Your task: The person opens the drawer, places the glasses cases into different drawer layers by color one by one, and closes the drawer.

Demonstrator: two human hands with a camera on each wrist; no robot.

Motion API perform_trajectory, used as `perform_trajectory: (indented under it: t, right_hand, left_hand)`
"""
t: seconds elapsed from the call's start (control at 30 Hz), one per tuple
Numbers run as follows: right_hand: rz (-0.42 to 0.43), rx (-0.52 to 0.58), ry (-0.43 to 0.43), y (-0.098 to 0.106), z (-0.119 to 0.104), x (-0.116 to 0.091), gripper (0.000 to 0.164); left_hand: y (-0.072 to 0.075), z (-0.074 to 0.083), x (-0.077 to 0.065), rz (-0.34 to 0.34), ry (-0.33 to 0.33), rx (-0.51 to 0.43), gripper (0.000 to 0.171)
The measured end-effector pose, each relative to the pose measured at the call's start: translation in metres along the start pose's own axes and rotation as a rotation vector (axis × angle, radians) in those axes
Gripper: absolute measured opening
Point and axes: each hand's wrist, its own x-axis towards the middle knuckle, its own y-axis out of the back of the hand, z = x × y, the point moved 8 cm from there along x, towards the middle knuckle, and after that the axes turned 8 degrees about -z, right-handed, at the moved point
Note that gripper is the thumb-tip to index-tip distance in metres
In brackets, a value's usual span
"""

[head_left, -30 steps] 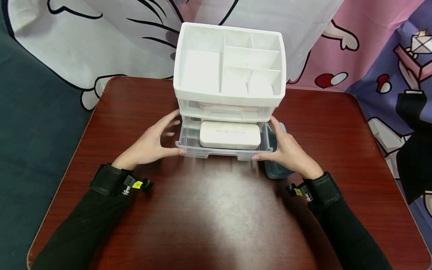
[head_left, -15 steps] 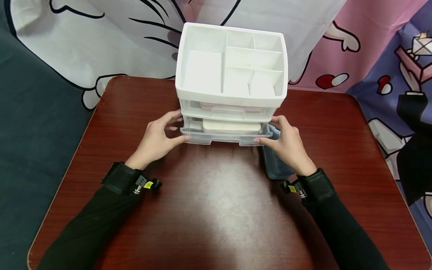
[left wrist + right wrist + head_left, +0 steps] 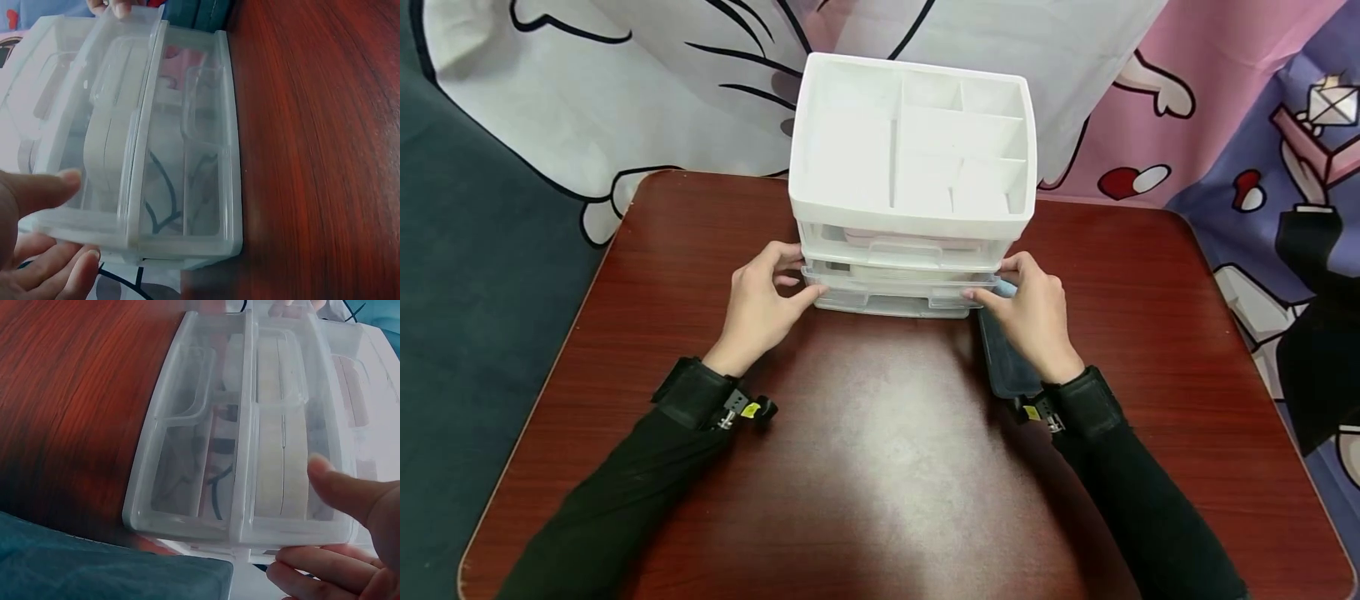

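Observation:
A white storage box (image 3: 912, 208) with clear drawers stands at the back of the table. Its middle clear drawer (image 3: 902, 289) protrudes slightly past the front. Through the drawer's front a cream oblong case (image 3: 281, 444) is visible inside. My left hand (image 3: 760, 304) grips the drawer's left end, thumb on the front face and fingers at the side. At the right end my right hand (image 3: 1033, 312) does the same. In both wrist views the thumbs lie against the clear front. The bottom drawer (image 3: 187, 144) sits below it, pushed in; the fingertips behind the sides are partly hidden.
On top of the box is a tray (image 3: 850, 158) with several compartments. A blue-grey lidded container (image 3: 1011, 367) lies right of the box, close to my right hand. The brown table (image 3: 880, 467) reaches toward me, and a patterned curtain (image 3: 647, 100) hangs behind.
The middle drawer has slid back into the box, and the cream case has passed from view above. Both hands moved back with it, keeping to its ends.

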Motion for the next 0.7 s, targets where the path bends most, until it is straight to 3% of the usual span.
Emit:
perform_trajectory:
  t: [0.2, 0.7]
  right_hand:
    - [0.048, -0.001, -0.004, 0.0027, -0.0012, 0.0029, 0.039]
    - [0.091, 0.005, -0.009, 0.0055, -0.0004, 0.0068, 0.03]
  left_hand:
    - [0.0011, 0.0005, 0.0022, 0.082, 0.009, 0.033, 0.036]
    - [0.0016, 0.0001, 0.0054, 0.158, 0.023, 0.055, 0.03]
